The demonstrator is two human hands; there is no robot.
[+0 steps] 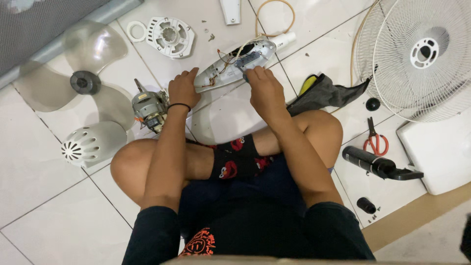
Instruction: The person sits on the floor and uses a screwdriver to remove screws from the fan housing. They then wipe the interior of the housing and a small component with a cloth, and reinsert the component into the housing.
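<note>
No packages, no labels, no signs — no screens

**Parts counted on the tiled floor**

Two hands are seen, a left hand (183, 89) and a right hand (264, 91), and one opened white switch housing (235, 66) is touched by both. One translucent fan blade (83, 81) with three vanes is counted, along with one electric motor (149, 110), one vented white motor cover (91, 144) and one round white bracket (169, 35). One wire fan guard (422, 54) is found at the right. One pair of red-handled scissors (375, 140), one black tube (375, 163), one dark cloth pouch (326, 93) and two small black caps (373, 104) (366, 205) are also counted.
</note>
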